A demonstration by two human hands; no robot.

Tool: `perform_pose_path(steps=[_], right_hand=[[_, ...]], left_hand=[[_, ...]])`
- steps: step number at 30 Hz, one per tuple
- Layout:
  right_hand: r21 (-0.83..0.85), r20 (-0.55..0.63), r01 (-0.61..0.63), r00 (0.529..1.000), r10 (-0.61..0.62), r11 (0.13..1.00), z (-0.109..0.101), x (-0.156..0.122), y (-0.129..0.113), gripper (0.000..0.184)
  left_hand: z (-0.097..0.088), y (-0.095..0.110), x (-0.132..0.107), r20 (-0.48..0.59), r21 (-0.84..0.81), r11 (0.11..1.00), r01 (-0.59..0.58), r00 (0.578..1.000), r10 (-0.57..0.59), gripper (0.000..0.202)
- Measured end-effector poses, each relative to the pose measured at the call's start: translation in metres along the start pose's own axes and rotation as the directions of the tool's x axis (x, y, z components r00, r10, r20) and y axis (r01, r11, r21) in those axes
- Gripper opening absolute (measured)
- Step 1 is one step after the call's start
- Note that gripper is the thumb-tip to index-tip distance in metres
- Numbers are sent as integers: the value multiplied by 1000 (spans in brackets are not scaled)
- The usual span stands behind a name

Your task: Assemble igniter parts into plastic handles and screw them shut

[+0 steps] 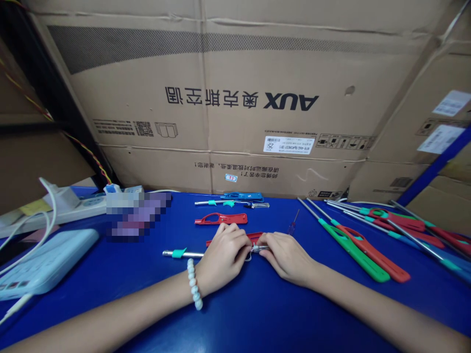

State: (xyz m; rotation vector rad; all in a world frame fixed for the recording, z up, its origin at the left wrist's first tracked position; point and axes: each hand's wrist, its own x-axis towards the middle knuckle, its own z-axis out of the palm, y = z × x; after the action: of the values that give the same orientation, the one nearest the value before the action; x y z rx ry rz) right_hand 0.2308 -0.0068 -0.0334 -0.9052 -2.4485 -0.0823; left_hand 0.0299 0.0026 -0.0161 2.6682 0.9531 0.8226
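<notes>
The left wrist (204, 281) wears 1 bracelet (193, 283): round, pale, perhaps marbled beads.

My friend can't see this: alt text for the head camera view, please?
A left hand and right hand hold small parts over a blue table. Lighter-like tools lie to the right; cardboard stands behind.

Left forearm (128, 314) and right forearm (375, 304) angle in from the bottom corners, left hand (226, 252) and right hand (289, 257) basically knuckles-up, fingertips pinched super close together.
</notes>
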Motion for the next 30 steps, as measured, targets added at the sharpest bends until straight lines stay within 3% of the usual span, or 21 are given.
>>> perform_pose_path(steps=[10,17,19,24,30], right_hand=[[7,-3,12,1000,-12,1000,1,-1,0,15],[4,57,-21,998,21,1000,-1,0,-2,15],[1,67,-30,997,30,1000,-2,1,-3,16],[-27,74,-34,997,36,999,-6,2,-4,16],[-84,77,-9,997,16,996,-5,3,-6,18]], left_hand=[[-1,0,-1,-4,-6,999,-45,999,45,19],[-2,-1,1,73,22,999,-25,997,23,17],[-11,0,2,53,31,999,-33,998,31,11],[-50,-8,-5,3,57,997,-47,999,47,17],[-74,-31,-32,213,38,998,-55,976,45,12]])
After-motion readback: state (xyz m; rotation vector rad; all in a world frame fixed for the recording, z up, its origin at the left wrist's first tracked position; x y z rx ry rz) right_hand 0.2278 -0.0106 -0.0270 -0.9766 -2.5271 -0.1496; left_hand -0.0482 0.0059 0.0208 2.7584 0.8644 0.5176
